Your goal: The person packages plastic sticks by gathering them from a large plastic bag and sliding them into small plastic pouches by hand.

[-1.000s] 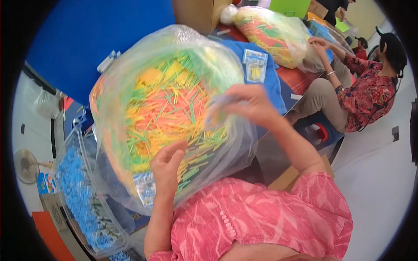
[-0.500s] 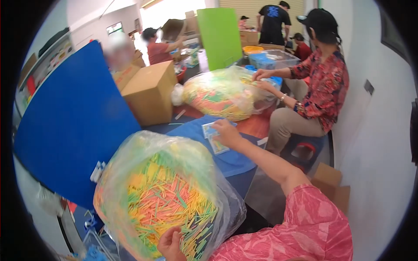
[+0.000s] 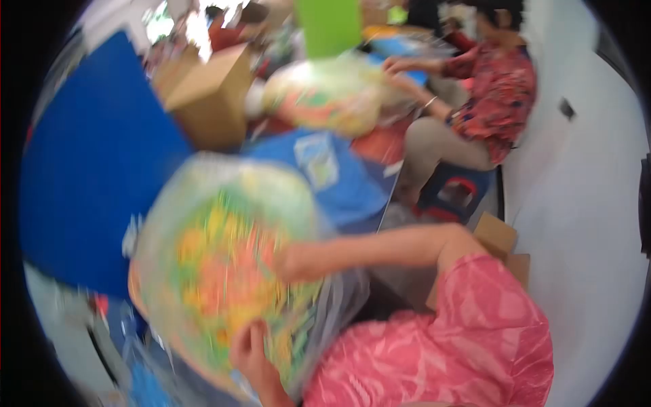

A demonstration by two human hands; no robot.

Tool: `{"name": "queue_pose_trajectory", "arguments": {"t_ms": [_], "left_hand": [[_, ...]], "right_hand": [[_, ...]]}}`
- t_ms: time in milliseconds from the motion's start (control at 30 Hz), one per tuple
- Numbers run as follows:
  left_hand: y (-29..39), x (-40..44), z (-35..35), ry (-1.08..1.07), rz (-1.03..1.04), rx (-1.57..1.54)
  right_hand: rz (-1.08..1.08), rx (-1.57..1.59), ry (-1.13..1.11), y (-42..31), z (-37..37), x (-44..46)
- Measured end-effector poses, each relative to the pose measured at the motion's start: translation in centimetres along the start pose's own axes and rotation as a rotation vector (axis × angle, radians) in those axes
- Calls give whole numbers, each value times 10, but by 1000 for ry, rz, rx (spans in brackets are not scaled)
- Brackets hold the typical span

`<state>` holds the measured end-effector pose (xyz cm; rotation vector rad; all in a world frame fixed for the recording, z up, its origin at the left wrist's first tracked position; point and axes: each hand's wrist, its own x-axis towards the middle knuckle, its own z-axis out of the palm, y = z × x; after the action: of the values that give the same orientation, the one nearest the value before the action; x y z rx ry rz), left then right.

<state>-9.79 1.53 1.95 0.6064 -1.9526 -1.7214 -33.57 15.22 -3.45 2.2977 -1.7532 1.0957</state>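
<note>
A large clear plastic bag [image 3: 152, 224] stands wide at the mouth in front of me, full of thin strips [image 3: 224, 278] in yellow, green, orange and pink. Over the near part of the strips is my left hand [image 3: 251, 349], its fingers curled together; anything between them is too blurred to make out. My right hand [image 3: 295, 261] is above the strips on the bag's right side, smeared by motion, so its fingers do not show clearly. Beyond the bag, a small printed packet or card [image 3: 317, 161] lies on a blue cloth [image 3: 356, 193].
A tall blue panel [image 3: 95, 163] rises at the left beside a cardboard box [image 3: 213, 102]. A co-worker [image 3: 491, 95] sits at the far right, hands at another filled bag [image 3: 325, 98]. Cardboard flaps [image 3: 495, 234] stand near my right elbow.
My right hand has moved from the packet on the blue cloth back over the strips. My left hand remains over the bag. The view has shifted and blurred.
</note>
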Motion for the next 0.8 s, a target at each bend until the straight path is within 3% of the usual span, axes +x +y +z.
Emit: {"name": "queue_pose_trajectory", "arguments": {"t_ms": [33, 67, 133, 233, 300, 367, 433, 500, 800], "left_hand": [[-1, -5, -2, 28, -27, -59], [7, -7, -5, 34, -45, 71], [-2, -12, -15, 60, -75, -13], [-21, -17, -23, 87, -90, -72], [-32, -19, -20, 79, -91, -147], [-41, -21, -17, -48, -61, 26], [-43, -24, -9, -75, -52, 76], [-45, -25, -3, -189, -30, 114], [-46, -23, 0, -175, 18, 73]], "right_hand": [[74, 21, -57, 7, 11, -6], [93, -25, -140, 4, -1, -9], [267, -258, -331, 0, -10, -15], [360, -223, -371, -5, -27, -5], [360, -209, -377, -15, -30, 12], [360, -202, -387, -17, -23, 21], [314, -178, -227, -18, -12, 27], [358, -173, -279, -15, -9, 34], [310, -310, -254, -12, 39, 93]]}}
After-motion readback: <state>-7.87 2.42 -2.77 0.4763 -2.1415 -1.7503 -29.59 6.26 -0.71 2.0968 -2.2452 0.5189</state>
